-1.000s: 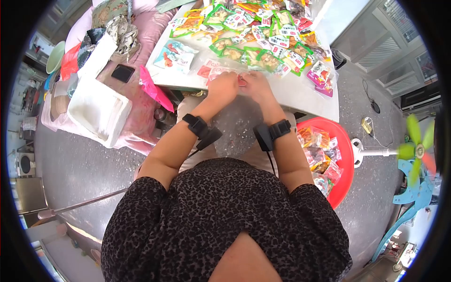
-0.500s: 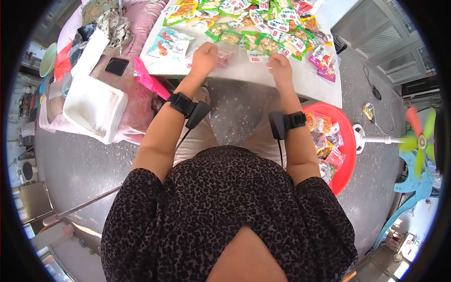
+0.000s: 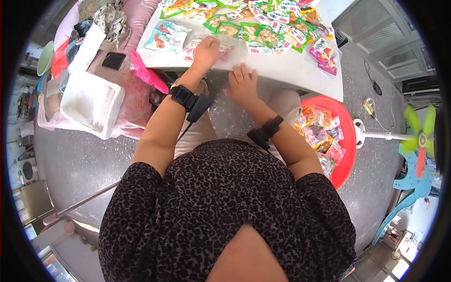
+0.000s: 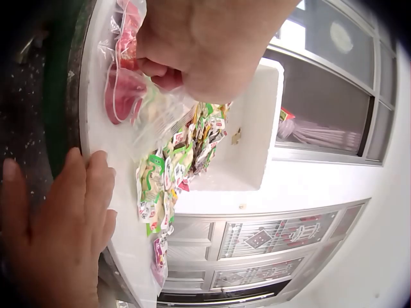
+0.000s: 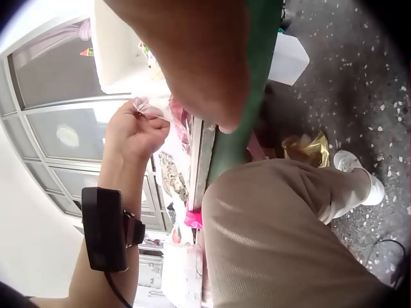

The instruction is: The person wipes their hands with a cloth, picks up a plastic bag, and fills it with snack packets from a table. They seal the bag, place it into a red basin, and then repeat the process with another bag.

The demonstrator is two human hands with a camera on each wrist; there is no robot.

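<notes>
My left hand [image 3: 206, 52], fingers curled, grips the edge of a clear plastic bag [image 4: 154, 115] at the table's front. Inside the bag are red packets [image 4: 125, 90], lying on the white tabletop. In the right wrist view, a bunched bit of the film shows between the left thumb and fingers. My right hand [image 3: 243, 87] is just off the front edge of the table, fingers spread and holding nothing. Beside the left hand lies a blue-and-white packet [image 3: 167, 36]. Behind the bag, green-edged food packets [image 3: 268, 35] are heaped.
Purple packets [image 3: 323, 50] lie at the right of the white table [image 3: 291, 70]. A red basin [image 3: 346, 162] of packets stands on the floor at right, near a fan [image 3: 422, 139]. At left are a white foam box [image 3: 91, 101], a phone [image 3: 113, 60] and a pink bag [image 3: 146, 73].
Both hands were together at the bag, then parted. The right hand has since come back toward the body, its fingers spreading. The left hand keeps its grip on the bag, now farther left.
</notes>
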